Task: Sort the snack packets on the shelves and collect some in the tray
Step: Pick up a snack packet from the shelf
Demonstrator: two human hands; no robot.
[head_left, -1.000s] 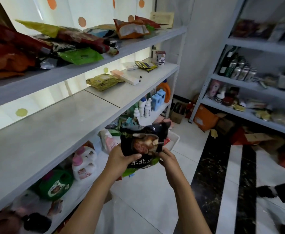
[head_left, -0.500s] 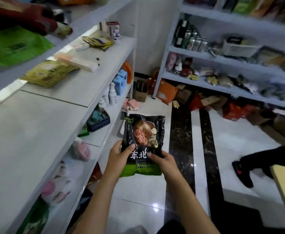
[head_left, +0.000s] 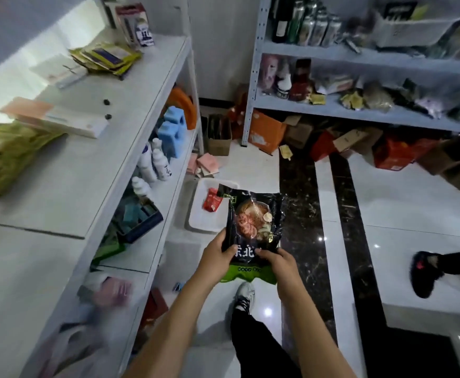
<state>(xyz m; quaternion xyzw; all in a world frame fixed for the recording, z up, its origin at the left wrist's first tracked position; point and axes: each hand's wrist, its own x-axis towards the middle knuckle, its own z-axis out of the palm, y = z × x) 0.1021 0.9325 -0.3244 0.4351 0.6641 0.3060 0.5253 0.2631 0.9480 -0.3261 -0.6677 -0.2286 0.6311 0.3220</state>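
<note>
view's swung off the shelves & down to the floor since a sec ago, so now the white tray (head_left: pixel 200 218) w/ a red packet (head_left: pixel 211 202) shows just past the black noodle packet (head_left: pixel 254 227), left hand (head_left: pixel 217 253) + right hand (head_left: pixel 276 261) both gripping its bottom, prob going in next

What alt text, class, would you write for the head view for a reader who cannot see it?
Both hands, left hand and right hand, grip a black noodle packet above a white tray on the floor holding a red packet, beside white shelves.
</note>
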